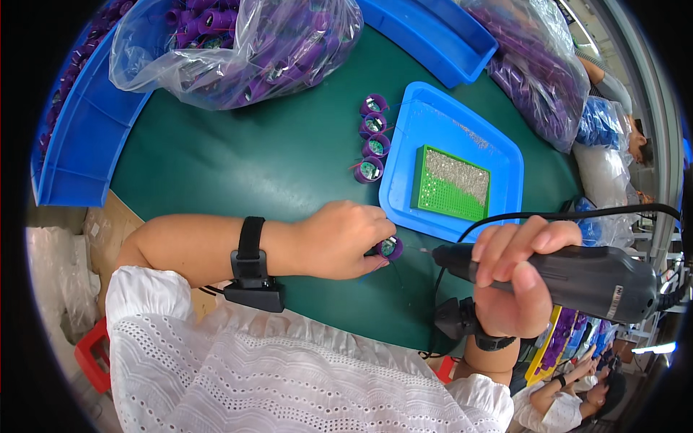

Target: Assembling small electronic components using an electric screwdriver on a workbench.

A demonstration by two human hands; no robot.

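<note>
My left hand (345, 238) is closed around a small purple cylindrical housing (390, 248) just above the green table. A circuit board and a white part show in its open end, which faces right. My right hand (516, 278) grips a dark grey electric screwdriver (592, 278), held roughly level. Its thin bit points left at the housing, with a small gap between them. Beyond my left hand several like purple housings (369, 170) stand in a row, circuit boards inside. Beside them a blue tray (451, 102) carries a green perforated screw plate (451, 203), partly covered with small silvery screws.
A clear bag of purple housings (281, 61) sits at the far left, by a long blue bin (90, 155). Another blue bin (433, 36) and a second filled bag (538, 79) stand farther back. The black cord (577, 215) crosses at right. Other people sit along the right.
</note>
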